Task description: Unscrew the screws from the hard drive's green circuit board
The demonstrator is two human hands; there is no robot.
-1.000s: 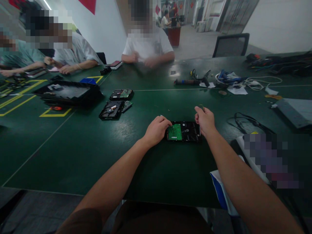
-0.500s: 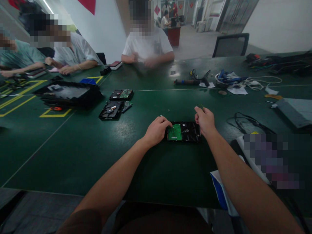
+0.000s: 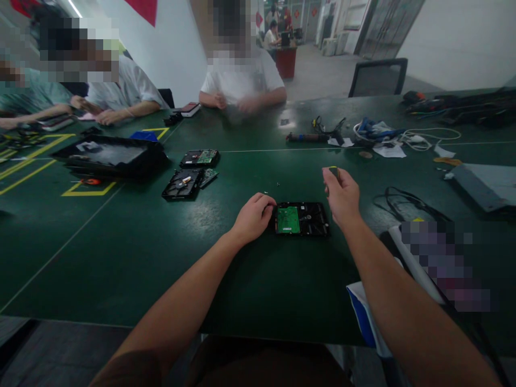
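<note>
A black hard drive (image 3: 315,219) with a green circuit board (image 3: 288,220) at its left end lies flat on the green table in front of me. My left hand (image 3: 255,217) is curled at the drive's left edge, its fingertips at the upper left corner. Raised beside the drive's right end, my right hand (image 3: 342,196) is wrapped round the handle of a screwdriver (image 3: 334,171); only a dark and yellow handle end shows above the fist. The screwdriver's tip is hidden. Tiny screws (image 3: 278,184) lie beyond the drive.
Two more hard drives, one (image 3: 183,184) with a loose circuit board (image 3: 208,177), lie to the left near a black tray (image 3: 108,156). Cables (image 3: 415,201) and a grey metal box (image 3: 484,185) are on the right. Co-workers (image 3: 244,80) sit across the table.
My left index finger has drawn back from the green board to the drive's edge. My right hand has lifted slightly away from the drive with the screwdriver, whose handle end now shows more.
</note>
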